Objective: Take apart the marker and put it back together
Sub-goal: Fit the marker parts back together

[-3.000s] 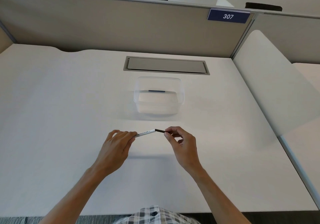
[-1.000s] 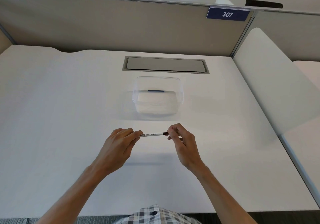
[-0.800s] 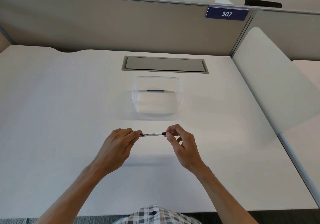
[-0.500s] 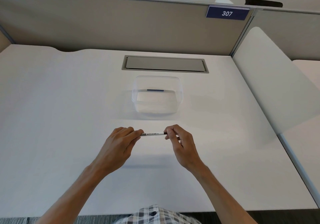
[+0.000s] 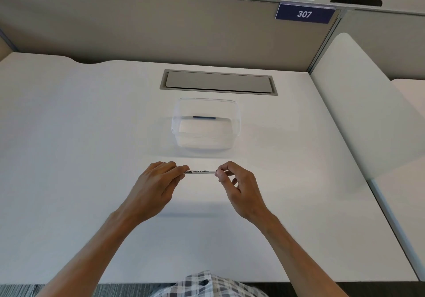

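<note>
Marker (image 5: 200, 172) held level at lower centre of frame, above desk (image 5: 69, 136). Left end pinched in left hand (image 5: 156, 185), right end pinched in right hand (image 5: 239, 188). Clear plastic tub (image 5: 205, 125) just above, at frame centre.

Each hand (image 5: 158, 186) (image 5: 239, 187) hides one end of the marker (image 5: 199, 172); cap unseen.
</note>
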Demonstrator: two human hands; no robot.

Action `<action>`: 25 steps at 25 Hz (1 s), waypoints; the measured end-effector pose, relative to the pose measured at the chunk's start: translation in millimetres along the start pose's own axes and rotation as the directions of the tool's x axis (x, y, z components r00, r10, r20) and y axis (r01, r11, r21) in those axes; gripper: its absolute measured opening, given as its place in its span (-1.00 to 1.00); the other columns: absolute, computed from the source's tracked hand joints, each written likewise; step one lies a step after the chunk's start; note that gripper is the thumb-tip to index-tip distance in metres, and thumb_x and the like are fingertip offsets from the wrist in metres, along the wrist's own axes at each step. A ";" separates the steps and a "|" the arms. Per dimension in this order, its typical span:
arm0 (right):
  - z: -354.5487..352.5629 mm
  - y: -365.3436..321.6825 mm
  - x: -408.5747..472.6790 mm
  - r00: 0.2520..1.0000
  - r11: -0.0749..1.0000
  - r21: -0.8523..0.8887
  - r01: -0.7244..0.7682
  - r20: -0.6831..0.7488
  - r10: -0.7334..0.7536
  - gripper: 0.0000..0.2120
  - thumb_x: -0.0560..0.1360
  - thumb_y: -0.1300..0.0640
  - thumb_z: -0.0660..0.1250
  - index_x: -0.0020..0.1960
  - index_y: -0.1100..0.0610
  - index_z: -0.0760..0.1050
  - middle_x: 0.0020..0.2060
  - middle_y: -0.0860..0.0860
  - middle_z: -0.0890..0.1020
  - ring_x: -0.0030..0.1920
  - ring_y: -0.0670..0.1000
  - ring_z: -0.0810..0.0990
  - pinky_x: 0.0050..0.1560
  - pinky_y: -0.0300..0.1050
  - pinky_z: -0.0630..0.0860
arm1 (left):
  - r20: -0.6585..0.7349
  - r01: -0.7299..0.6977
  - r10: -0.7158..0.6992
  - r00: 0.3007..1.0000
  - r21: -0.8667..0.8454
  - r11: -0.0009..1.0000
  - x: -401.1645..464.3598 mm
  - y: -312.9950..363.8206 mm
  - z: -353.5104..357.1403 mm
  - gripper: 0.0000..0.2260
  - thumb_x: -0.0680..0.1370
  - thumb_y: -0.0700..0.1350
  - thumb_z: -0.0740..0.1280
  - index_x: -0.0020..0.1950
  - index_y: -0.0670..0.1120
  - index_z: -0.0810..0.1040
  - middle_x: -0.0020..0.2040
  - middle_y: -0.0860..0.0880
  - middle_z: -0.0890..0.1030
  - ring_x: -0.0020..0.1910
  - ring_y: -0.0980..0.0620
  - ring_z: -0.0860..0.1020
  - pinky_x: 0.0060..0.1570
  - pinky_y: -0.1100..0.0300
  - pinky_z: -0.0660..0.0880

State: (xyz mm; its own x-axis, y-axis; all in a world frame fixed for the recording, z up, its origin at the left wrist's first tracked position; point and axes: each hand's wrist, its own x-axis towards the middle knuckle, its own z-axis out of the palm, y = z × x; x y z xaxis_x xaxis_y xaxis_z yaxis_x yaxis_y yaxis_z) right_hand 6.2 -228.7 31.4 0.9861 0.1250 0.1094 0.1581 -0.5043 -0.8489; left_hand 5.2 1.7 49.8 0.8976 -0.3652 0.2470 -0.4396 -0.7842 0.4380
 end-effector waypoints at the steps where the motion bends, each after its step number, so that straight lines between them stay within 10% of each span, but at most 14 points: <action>1: -1.1 0.6 0.6 1.000 1.000 0.001 -0.009 0.006 0.009 -0.76 0.58 -0.16 0.15 -0.14 -0.05 0.45 -0.18 -0.13 0.65 -0.17 0.00 0.62 -0.29 -0.02 0.48 | 0.001 -0.001 0.001 1.000 0.002 1.000 2.2 0.8 0.4 -0.78 0.59 -0.12 0.20 0.15 -0.10 0.58 -0.27 0.05 0.47 -0.30 -0.04 0.45 -0.11 0.12 0.44; 4: -5.3 4.0 3.8 0.997 0.997 0.038 -0.069 0.039 0.067 -0.67 0.57 -0.20 0.10 -0.17 -0.04 0.49 -0.20 -0.11 0.66 -0.25 0.20 0.59 -0.22 0.12 0.50 | 0.004 -0.013 0.013 1.000 0.009 1.000 8.0 5.4 2.5 -0.75 0.60 -0.10 0.17 0.15 -0.09 0.58 -0.26 0.05 0.49 -0.28 -0.04 0.47 -0.08 0.13 0.42; 11: -18.1 9.5 12.3 0.976 0.956 0.220 -0.192 0.141 0.163 -0.46 0.56 -0.32 0.08 -0.42 -0.01 0.42 -0.30 -0.01 0.69 -0.27 -0.10 0.58 -0.19 -0.24 0.42 | -0.010 -0.028 0.028 1.000 0.032 0.999 18.5 17.3 5.4 -0.77 0.60 -0.11 0.17 0.14 -0.09 0.58 -0.24 0.05 0.50 -0.25 -0.05 0.47 -0.06 0.12 0.43; 25: -37.8 17.2 17.3 0.999 0.994 0.112 0.003 0.051 -0.009 -0.90 0.54 -0.09 0.21 -0.07 -0.10 0.46 -0.16 -0.17 0.67 -0.12 -0.08 0.64 -0.25 -0.26 0.37 | -0.028 -0.033 0.033 0.999 0.006 0.999 34.2 19.9 10.4 -0.76 0.61 -0.07 0.16 0.15 -0.07 0.57 -0.26 0.07 0.47 -0.31 -0.02 0.44 -0.15 0.08 0.47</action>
State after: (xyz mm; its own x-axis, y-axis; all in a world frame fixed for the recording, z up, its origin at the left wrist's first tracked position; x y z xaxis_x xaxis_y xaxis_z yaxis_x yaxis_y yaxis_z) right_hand 27.8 -267.5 38.2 0.9807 0.1732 0.0906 0.1548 -0.4051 -0.9011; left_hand 27.5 -31.6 57.9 0.8814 -0.3763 0.2854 -0.4683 -0.7750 0.4243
